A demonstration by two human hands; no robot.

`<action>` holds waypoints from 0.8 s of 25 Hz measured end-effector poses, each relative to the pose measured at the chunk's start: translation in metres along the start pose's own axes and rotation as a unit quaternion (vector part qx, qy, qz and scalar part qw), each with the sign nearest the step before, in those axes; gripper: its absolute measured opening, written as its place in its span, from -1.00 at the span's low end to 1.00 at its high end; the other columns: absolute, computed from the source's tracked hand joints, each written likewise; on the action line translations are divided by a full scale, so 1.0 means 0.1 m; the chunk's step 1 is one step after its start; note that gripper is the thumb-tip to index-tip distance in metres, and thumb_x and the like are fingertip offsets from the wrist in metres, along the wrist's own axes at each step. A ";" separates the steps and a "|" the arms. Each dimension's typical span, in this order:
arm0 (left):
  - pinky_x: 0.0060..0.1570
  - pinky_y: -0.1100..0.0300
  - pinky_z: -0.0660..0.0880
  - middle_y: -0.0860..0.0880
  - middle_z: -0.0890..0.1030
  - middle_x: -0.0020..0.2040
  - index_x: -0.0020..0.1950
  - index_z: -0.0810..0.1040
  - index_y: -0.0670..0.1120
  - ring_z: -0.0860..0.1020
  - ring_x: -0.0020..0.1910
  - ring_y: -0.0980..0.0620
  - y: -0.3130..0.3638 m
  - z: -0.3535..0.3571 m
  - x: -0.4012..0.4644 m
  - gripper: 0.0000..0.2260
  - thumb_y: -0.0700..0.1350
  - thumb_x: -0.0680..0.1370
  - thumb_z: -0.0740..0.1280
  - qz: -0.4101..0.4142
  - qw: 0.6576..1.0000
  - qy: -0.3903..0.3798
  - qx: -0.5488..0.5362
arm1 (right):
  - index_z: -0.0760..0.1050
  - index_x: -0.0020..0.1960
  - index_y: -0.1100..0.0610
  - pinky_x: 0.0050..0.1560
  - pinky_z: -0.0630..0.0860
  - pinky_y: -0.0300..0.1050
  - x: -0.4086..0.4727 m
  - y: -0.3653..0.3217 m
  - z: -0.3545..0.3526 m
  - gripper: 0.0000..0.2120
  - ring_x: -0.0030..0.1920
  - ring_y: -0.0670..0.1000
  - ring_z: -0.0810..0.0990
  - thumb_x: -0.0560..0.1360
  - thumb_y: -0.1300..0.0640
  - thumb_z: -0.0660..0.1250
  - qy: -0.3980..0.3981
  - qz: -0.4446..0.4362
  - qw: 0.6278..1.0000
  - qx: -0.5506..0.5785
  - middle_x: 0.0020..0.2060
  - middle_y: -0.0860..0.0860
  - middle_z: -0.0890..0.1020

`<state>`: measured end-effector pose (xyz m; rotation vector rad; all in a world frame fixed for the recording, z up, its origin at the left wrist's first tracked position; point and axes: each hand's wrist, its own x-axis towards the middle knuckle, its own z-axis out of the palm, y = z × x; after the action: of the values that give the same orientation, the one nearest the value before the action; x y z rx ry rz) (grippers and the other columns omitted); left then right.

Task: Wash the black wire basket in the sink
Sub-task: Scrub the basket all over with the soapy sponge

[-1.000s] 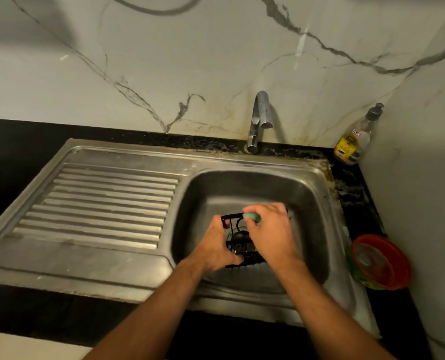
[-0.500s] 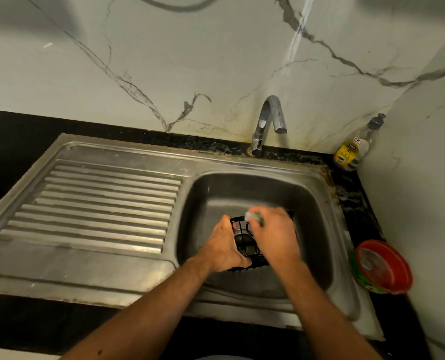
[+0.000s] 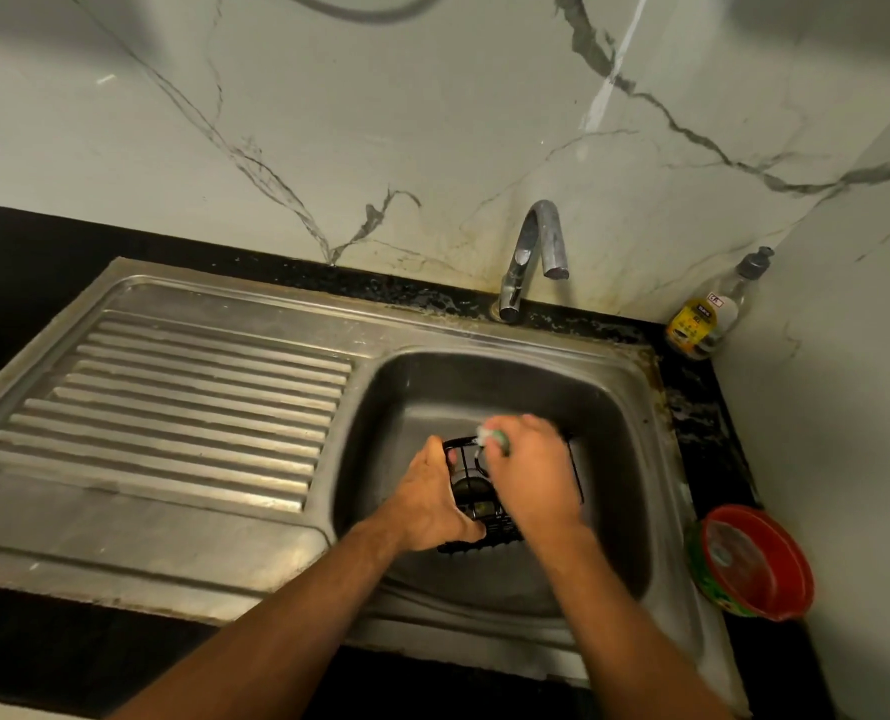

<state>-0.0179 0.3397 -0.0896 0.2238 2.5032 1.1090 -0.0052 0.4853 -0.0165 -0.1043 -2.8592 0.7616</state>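
Basin: rectangular stainless-steel sink basin, set in the black stone worktop, with a ribbed steel draining board at its 9 o'clock.
Task item: black wire basket, inside the basin, near the basin centre and toward the 6 o'clock wall; whether it rests on the basin floor or is lifted off it cannot be told.
Left hand: left hand at the basket's 9 o'clock side; grip clenched around the basket's left rim, thumb lying along the lower edge.
Right hand: right hand over the basket's upper half, covering most of the wire grid; grip closed around a small green and white scrubbing pad.
Scrubbing pad: projects from the right hand at the basket's 12 o'clock rim, touching or just over the wire; image is motion-blurred here.
Tap: curved chrome tap at the basin's 12 o'clock, spout turned toward 3 o'clock; no water stream visible.
Bottle: clear pump bottle with yellow label at the basin's 2 o'clock, in the wall corner.
Tub: round red-rimmed plastic tub on the worktop at the basin's 4 o'clock, tilted against the side wall.
Backsplash: white marble wall with grey veins behind the worktop.
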 end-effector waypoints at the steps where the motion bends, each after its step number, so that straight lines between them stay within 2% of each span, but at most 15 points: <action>1: 0.11 0.13 0.53 0.06 0.42 0.19 0.19 0.27 0.06 0.49 0.17 0.01 -0.02 0.02 0.01 -0.18 0.22 0.08 0.60 0.012 1.000 0.004 0.008 | 0.65 0.05 0.09 0.13 0.50 -0.03 -0.06 -0.16 0.09 -0.84 0.02 0.08 0.56 0.52 0.20 0.34 -0.005 -0.051 0.999 -0.005 -0.06 0.06 0.64; 3: 0.28 0.01 0.50 0.09 0.39 0.30 0.30 0.25 0.12 0.47 0.30 -0.04 -0.15 0.10 0.06 -0.08 0.36 0.08 0.57 0.029 1.000 0.004 -0.013 | 0.64 0.03 0.08 0.15 0.49 -0.04 -0.11 -0.27 0.15 -0.85 0.02 0.07 0.53 0.52 0.16 0.32 -0.025 -0.102 0.994 -0.041 -0.10 0.04 0.63; 5: 0.24 0.03 0.52 0.09 0.41 0.24 0.29 0.27 0.04 0.50 0.25 0.03 -0.15 0.10 0.01 -0.11 0.22 0.09 0.60 0.020 1.000 0.009 -0.016 | 0.63 -0.03 0.04 0.03 0.54 -0.05 -0.09 -0.23 0.16 -0.87 -0.05 0.05 0.51 0.43 0.15 0.38 -0.040 -0.126 0.989 -0.066 -0.18 -0.01 0.58; 7: 0.25 0.06 0.54 0.08 0.47 0.17 0.24 0.35 0.04 0.55 0.18 0.12 -0.07 0.08 -0.08 -0.32 0.06 0.20 0.55 0.065 0.996 0.015 -0.051 | 0.60 -0.15 0.03 -0.14 0.54 -0.09 -0.11 -0.22 0.20 -0.80 -0.13 0.03 0.47 0.23 0.17 0.48 -0.046 -0.167 0.981 -0.088 -0.24 -0.03 0.51; 9: 0.24 0.14 0.54 0.10 0.52 0.16 0.20 0.39 0.15 0.58 0.14 0.22 -0.12 0.12 -0.02 -0.53 0.05 0.36 0.48 0.114 0.993 0.021 -0.031 | 0.61 -0.17 0.03 -0.14 0.54 -0.09 -0.15 -0.26 0.25 -0.79 -0.10 0.01 0.40 0.20 0.17 0.50 -0.048 -0.192 0.977 -0.082 -0.21 -0.01 0.48; 10: 0.26 0.11 0.55 0.06 0.53 0.21 0.22 0.38 0.17 0.58 0.20 0.19 -0.12 0.09 -0.04 -0.50 0.13 0.37 0.52 0.104 0.994 0.000 -0.033 | 0.63 -0.12 0.03 -0.08 0.53 -0.06 -0.15 -0.24 0.24 -0.82 -0.06 0.01 0.38 0.28 0.17 0.47 -0.051 -0.182 0.979 -0.071 -0.17 0.00 0.49; 11: 0.25 0.08 0.56 -0.01 0.52 0.24 0.23 0.37 0.16 0.58 0.25 0.13 -0.14 0.08 -0.04 -0.43 0.25 0.36 0.55 0.091 0.996 0.009 -0.012 | 0.65 -0.04 0.02 0.01 0.51 -0.04 -0.12 -0.19 0.20 -0.83 -0.02 0.03 0.40 0.39 0.17 0.42 -0.051 -0.157 0.985 -0.055 -0.11 0.01 0.50; 12: 0.16 0.14 0.59 -0.05 0.51 0.20 0.20 0.35 0.10 0.60 0.20 0.13 -0.08 0.05 -0.06 -0.45 0.25 0.40 0.55 0.042 0.999 0.010 -0.030 | 0.65 0.03 0.02 0.08 0.49 -0.02 -0.08 -0.07 0.13 -0.82 0.01 0.05 0.43 0.47 0.17 0.36 -0.034 -0.126 0.990 -0.051 -0.07 0.03 0.51; 13: 0.04 0.24 0.58 -0.03 0.48 0.13 0.13 0.33 0.06 0.60 0.10 0.17 -0.10 0.04 -0.08 -0.49 0.15 0.41 0.57 0.008 0.999 0.006 -0.043 | 0.65 0.07 0.03 0.12 0.49 0.00 -0.03 0.06 0.05 -0.81 0.01 0.07 0.46 0.51 0.17 0.32 -0.008 -0.094 0.994 -0.055 -0.05 0.04 0.53; 14: -0.04 0.29 0.55 0.02 0.44 0.08 0.08 0.29 0.05 0.56 0.04 0.18 -0.03 0.03 -0.11 -0.44 0.08 0.33 0.61 -0.025 0.997 0.010 -0.070 | 0.65 0.09 0.04 0.12 0.50 0.04 0.03 0.21 -0.05 -0.79 0.01 0.09 0.48 0.54 0.18 0.29 0.013 -0.053 0.996 -0.064 -0.03 0.06 0.55; 15: -0.06 0.28 0.51 0.05 0.41 0.07 0.07 0.26 0.05 0.51 0.03 0.14 -0.03 0.03 -0.12 -0.36 0.07 0.23 0.63 -0.015 0.999 0.031 -0.036 | 0.64 0.11 0.04 0.11 0.50 0.07 0.10 0.35 -0.16 -0.79 0.01 0.08 0.48 0.56 0.17 0.27 0.024 -0.007 0.997 -0.067 -0.02 0.06 0.55; 16: -0.07 0.27 0.46 0.07 0.39 0.07 0.08 0.26 0.04 0.46 0.03 0.11 -0.01 0.04 -0.14 -0.31 0.08 0.16 0.63 -0.022 0.998 0.029 -0.048 | 0.63 0.12 0.04 0.11 0.49 0.08 0.15 0.45 -0.25 -0.79 0.02 0.07 0.48 0.58 0.17 0.26 0.029 0.031 0.997 -0.067 0.00 0.06 0.56; 17: -0.08 0.28 0.42 0.08 0.38 0.07 0.09 0.26 0.02 0.44 0.02 0.10 -0.01 0.04 -0.13 -0.29 0.09 0.14 0.63 -0.001 0.999 0.037 -0.032 | 0.62 0.14 0.04 0.12 0.49 0.07 0.17 0.52 -0.29 -0.79 0.03 0.06 0.48 0.59 0.16 0.26 0.031 0.053 0.996 -0.065 0.00 0.06 0.57; 20: -0.04 0.27 0.43 0.08 0.37 0.08 0.12 0.26 0.01 0.44 0.05 0.10 0.03 0.04 -0.09 -0.27 0.10 0.13 0.61 -0.026 0.999 0.020 -0.035 | 0.65 0.09 0.08 0.06 0.54 0.07 0.04 0.36 -0.19 -0.83 -0.05 0.08 0.53 0.55 0.18 0.34 0.044 0.016 0.997 -0.060 -0.08 0.05 0.63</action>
<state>-0.0087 0.3418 -0.0868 0.1178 2.4850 1.1890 -0.0044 0.5258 -0.0175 -0.1965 -2.8234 0.5746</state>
